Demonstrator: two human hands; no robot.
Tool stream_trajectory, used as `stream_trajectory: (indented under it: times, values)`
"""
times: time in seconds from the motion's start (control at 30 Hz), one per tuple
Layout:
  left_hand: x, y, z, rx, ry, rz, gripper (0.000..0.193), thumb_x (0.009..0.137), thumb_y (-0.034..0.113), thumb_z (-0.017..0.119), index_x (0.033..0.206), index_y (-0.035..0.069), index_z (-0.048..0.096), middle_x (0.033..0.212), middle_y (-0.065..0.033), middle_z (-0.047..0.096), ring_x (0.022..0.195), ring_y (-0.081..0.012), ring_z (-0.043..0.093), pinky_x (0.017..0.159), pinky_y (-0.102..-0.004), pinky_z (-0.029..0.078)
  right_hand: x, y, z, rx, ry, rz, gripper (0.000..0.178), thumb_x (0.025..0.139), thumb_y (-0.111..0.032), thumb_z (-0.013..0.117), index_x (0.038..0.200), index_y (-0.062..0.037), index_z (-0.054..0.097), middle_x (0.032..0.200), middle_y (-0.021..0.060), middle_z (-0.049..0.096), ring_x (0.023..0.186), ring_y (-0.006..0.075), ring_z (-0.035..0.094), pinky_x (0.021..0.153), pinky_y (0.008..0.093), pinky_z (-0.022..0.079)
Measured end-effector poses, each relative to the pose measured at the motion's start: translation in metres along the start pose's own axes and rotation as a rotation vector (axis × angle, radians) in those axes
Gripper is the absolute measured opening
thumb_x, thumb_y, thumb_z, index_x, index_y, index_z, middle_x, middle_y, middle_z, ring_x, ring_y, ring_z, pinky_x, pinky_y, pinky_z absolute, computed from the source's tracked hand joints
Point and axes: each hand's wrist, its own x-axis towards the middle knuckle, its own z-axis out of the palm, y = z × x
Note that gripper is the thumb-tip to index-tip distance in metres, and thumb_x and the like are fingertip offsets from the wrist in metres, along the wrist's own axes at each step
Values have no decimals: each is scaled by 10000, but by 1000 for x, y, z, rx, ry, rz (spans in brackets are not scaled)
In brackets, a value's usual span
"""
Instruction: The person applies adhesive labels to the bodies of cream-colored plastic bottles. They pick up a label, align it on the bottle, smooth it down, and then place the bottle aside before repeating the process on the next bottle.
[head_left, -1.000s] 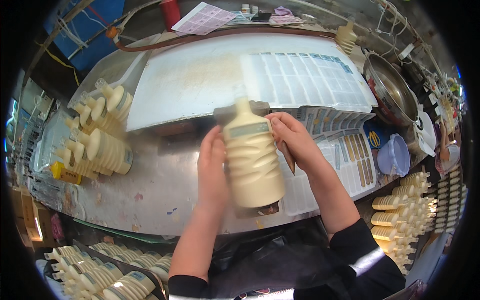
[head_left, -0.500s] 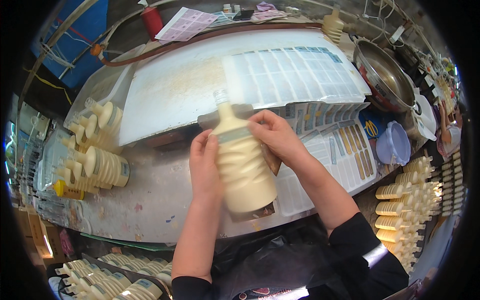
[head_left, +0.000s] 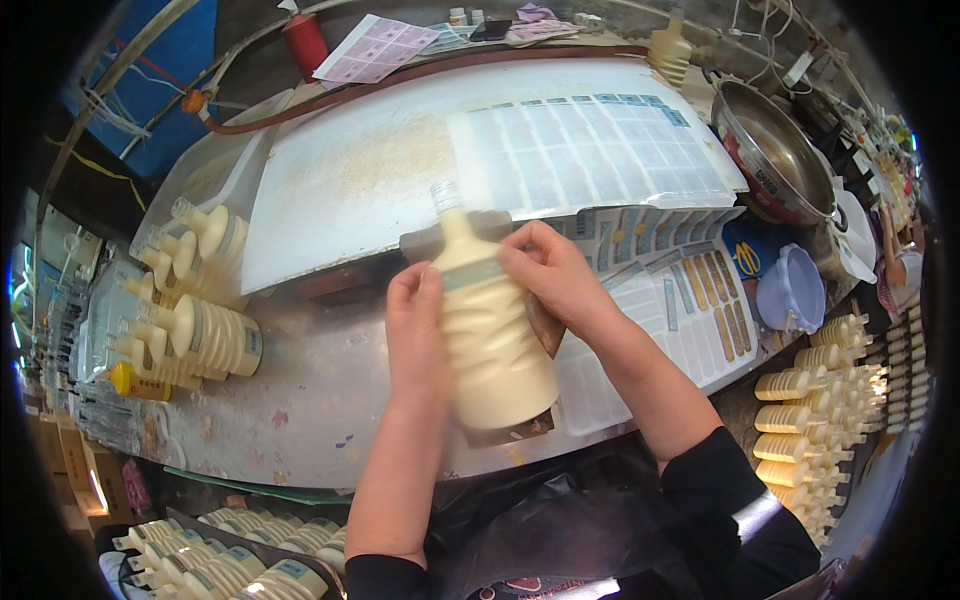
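Observation:
A cream-coloured bottle (head_left: pixel 492 340) with a ribbed, twisted body and a clear threaded neck lies tilted in front of me, its neck pointing away. A grey-green label band (head_left: pixel 470 274) runs across its shoulder. My left hand (head_left: pixel 414 325) is closed at the left end of the band, thumb and fingertips against the bottle. On the right end, my right hand (head_left: pixel 552 268) presses with thumb and forefinger, its other fingers curled. Beneath the bottle, a dark support (head_left: pixel 425 243) partly shows. To the right lies a sheet of label strips (head_left: pixel 690 300), some peeled away.
Several similar bottles (head_left: pixel 210 335) stand at the left of the metal table (head_left: pixel 300 420). More bottles (head_left: pixel 800 415) fill the right side and a crate (head_left: pixel 215 560) at lower left. A white board (head_left: pixel 350 170), a purple basket (head_left: pixel 790 288) and a metal pot (head_left: pixel 775 150) lie beyond.
The view has shifted very slightly. Both hands stay at the label band on the bottle, with hardly any movement.

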Motion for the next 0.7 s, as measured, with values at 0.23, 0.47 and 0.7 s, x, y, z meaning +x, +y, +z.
stream_trajectory:
  times: [0.23,0.47,0.7]
  values:
    - [2,-1,-3,-22,-28,-2,222,1072,258,611,1208,89,565,1137,-50,655,1036,-155,640,907,-340,570,-2,-8,0,-53,-23,-20,252,1013,-256,684,1098,-28,620,912,36,691,817,67,616,729,235,502]
    - [4,-4,-2,30,-36,13,271,1076,313,597,1234,97,559,1143,-44,653,1057,-158,627,923,-349,559,-2,-4,0,-41,-24,-22,255,1024,-265,665,1122,-32,637,884,14,677,804,55,602,715,237,494]
    - [-5,13,-3,184,-46,-76,570,1086,590,420,1386,106,443,1266,-81,621,1163,-201,596,1000,-370,491,-5,-52,-16,207,141,-87,249,964,-157,649,1172,-21,669,1036,33,695,912,99,641,801,279,519]
